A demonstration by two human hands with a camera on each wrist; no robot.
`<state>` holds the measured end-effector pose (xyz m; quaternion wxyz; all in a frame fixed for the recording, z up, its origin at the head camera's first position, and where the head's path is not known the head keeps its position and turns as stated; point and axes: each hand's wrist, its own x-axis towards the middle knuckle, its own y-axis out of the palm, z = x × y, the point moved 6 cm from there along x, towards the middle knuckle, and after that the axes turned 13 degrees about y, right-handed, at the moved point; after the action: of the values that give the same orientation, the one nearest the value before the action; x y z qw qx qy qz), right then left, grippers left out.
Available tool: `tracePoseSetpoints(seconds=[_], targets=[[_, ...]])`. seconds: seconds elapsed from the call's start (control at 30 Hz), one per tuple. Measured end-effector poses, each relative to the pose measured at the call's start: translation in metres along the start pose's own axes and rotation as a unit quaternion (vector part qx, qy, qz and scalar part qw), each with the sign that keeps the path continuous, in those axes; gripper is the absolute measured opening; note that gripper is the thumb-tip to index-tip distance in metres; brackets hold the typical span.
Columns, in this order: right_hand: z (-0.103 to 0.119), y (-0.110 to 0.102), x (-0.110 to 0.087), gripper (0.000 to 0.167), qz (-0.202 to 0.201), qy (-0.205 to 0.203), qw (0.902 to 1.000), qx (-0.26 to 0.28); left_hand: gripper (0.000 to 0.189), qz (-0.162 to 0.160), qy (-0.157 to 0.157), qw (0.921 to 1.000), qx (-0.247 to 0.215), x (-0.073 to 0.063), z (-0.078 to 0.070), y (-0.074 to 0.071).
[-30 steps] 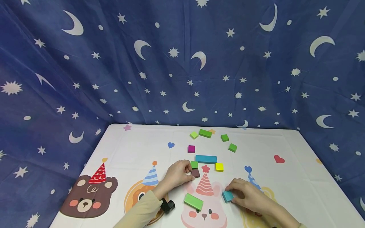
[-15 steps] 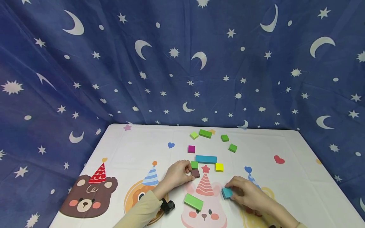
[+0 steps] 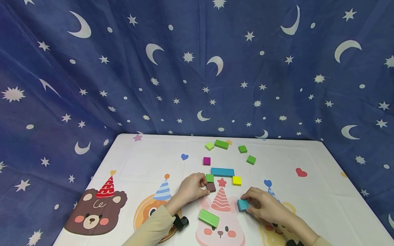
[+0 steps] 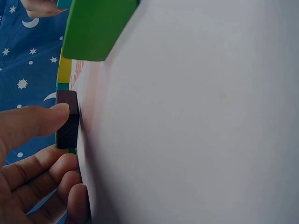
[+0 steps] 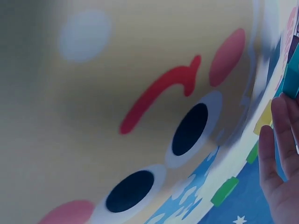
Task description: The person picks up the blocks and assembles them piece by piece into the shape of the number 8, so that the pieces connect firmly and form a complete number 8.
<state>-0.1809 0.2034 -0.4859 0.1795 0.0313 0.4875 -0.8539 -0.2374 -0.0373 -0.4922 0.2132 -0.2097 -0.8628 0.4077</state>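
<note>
My left hand (image 3: 191,188) holds a small brown block (image 3: 211,187) on the table, its thumb (image 4: 44,122) lying against the block's side. Just behind that block sits a green block (image 3: 209,178), close to the curled fingers. With thumb and fingers my right hand (image 3: 265,205) pinches a light-blue block (image 3: 242,205), to the right of the pink cone hat print. Beyond both hands lie a long blue block (image 3: 222,172) and a yellow block (image 3: 236,180) at its right end. In the right wrist view only part of the light-blue block (image 5: 292,74) shows.
A long light-green block (image 3: 209,218) lies between my forearms. A magenta block (image 3: 207,161) and several green blocks, among them a long one (image 3: 221,144), are spread farther back. The white printed tablecloth (image 3: 154,150) ends at a blue star-patterned curtain (image 3: 184,85).
The right hand has moved a little left and away from me, bringing the light-blue block nearer the other blocks. My left hand and the brown block stay in place.
</note>
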Motion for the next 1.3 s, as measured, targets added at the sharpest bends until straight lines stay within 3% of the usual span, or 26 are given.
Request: tracePoseSetpoints(seconds=[0.3,0.6,0.87,1.3], targets=[[0.008,0.0,0.008,0.031,-0.024,0.01,0.9994,-0.022,0.027,-0.001,-0.002,1.0,-0.001,0.0,0.001,0.001],[0.014,-0.002,0.014,0.031,-0.064,0.05,0.9965,-0.017,0.027,0.001,-0.004,1.0,-0.002,0.0,0.001,0.001],[0.013,-0.001,0.021,0.032,-0.084,0.111,0.9903,0.003,0.026,0.001,-0.005,1.0,-0.002,0.0,0.001,0.0],[0.015,-0.001,0.031,0.033,-0.114,0.136,0.9841,-0.015,0.027,0.004,-0.005,1.0,0.003,0.0,-0.001,0.0]])
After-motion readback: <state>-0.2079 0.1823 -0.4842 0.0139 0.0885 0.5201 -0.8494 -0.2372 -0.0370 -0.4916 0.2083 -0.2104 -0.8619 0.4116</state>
